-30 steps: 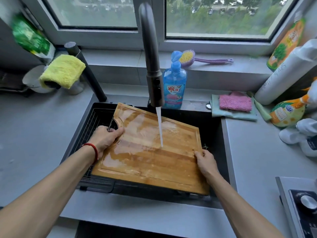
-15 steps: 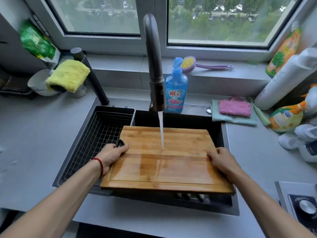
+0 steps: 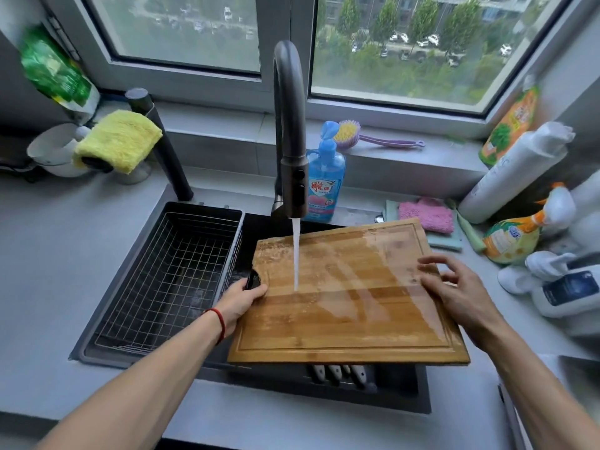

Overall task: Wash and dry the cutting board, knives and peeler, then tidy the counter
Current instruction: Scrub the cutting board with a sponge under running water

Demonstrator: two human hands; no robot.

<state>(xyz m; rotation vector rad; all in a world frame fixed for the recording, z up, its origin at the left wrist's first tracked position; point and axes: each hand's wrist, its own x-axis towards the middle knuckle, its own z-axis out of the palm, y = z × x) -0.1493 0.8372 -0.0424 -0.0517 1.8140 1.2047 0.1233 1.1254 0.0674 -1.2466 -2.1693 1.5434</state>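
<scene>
A rectangular bamboo cutting board [image 3: 350, 297] with a groove near its rim lies tilted over the black sink [image 3: 406, 397], its right end reaching past the sink's right edge over the grey counter [image 3: 48, 254]. A thin stream of water [image 3: 295, 254] from the dark grey tall tap [image 3: 289, 125] lands on the board's left half, and a wet sheen spreads across the wood. The left hand [image 3: 242, 302], a red cord at its wrist, grips the board at the round handle hole on its left edge, fingers curled under. The right hand [image 3: 454, 287] hovers at the board's right edge with fingers spread and loose, grasping nothing. Below the board's near edge, pale knife handles [image 3: 337, 373] show inside the sink. A black wire basket [image 3: 168, 280] fills the sink's left side. At the sink's back edge stands a blue dish-soap bottle [image 3: 324, 180] whose label carries red Chinese characters, too small to read. On the windowsill lies a purple brush with yellow bristles [image 3: 373, 138]. A pink cloth [image 3: 425, 214] sits on a pale green one at the counter's back right, beside a yellow spray bottle [image 3: 513, 238] whose label is unreadable. A yellow cloth [image 3: 117, 141] is draped at the back left.
</scene>
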